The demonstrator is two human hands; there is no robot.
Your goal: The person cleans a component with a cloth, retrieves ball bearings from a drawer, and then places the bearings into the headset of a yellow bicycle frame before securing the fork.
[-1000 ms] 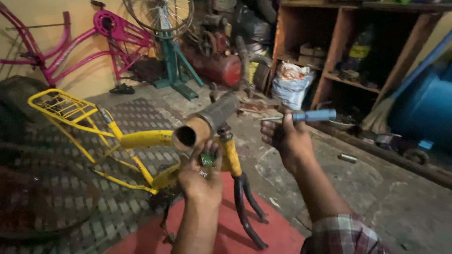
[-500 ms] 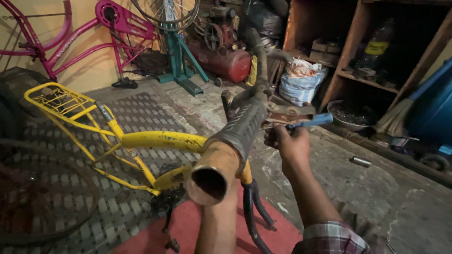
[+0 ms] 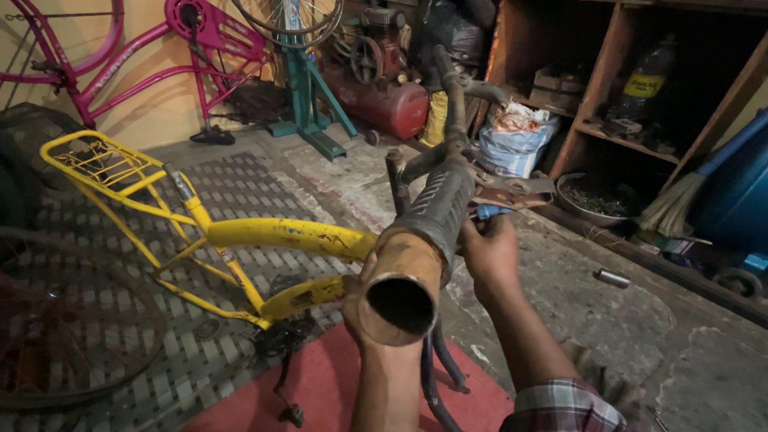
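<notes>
A grey ribbed handlebar grip [image 3: 432, 212] with a worn tan open end [image 3: 400, 300] points straight at the camera. My left hand [image 3: 357, 308] is wrapped around the bar just under that end. My right hand [image 3: 490, 252] is closed on a blue-handled tool [image 3: 488, 212], pressed against the bar near the stem; most of the tool is hidden. The rest of the dark handlebar [image 3: 452, 88] rises behind. It belongs to the yellow bicycle frame [image 3: 280, 236], which stands on a red mat [image 3: 320, 392].
A spoked wheel [image 3: 72, 320] lies at the left. A pink bicycle [image 3: 200, 40], teal stand [image 3: 308, 88] and red compressor [image 3: 384, 100] line the back wall. On the right are wooden shelves [image 3: 608, 88], a white sack [image 3: 516, 140], a broom [image 3: 672, 208] and a metal cylinder [image 3: 612, 278].
The grip's open end has swung closer to the camera and lower. My right hand has moved in from the right to the bar, and the blue tool is now mostly hidden.
</notes>
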